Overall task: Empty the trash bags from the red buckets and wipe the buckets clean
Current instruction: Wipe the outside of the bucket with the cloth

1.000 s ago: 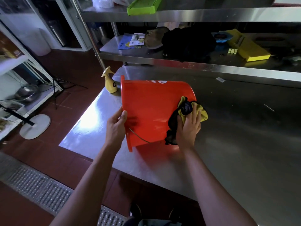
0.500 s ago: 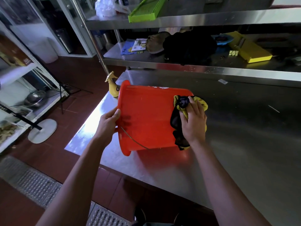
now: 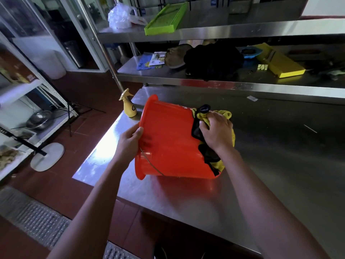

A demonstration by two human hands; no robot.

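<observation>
A red bucket (image 3: 168, 139) lies tipped on its side on the steel table (image 3: 280, 165), its rim facing left and its wire handle hanging along the near side. My left hand (image 3: 128, 141) grips the rim. My right hand (image 3: 216, 131) presses a yellow and black cloth (image 3: 226, 116) against the bucket's base end, on the right. The inside of the bucket is hidden from me.
A yellow spray bottle (image 3: 128, 105) stands at the table's far left corner. Steel shelves behind hold a green tray (image 3: 166, 17), a white plastic bag (image 3: 120, 15), a black bundle (image 3: 212, 60) and a yellow tray (image 3: 278, 61). Red tile floor and a drain grate (image 3: 35, 221) lie to the left.
My right hand has slid the cloth from the bucket's side up and right to its base end. The bucket has turned a little, and my left hand has shifted along the rim.
</observation>
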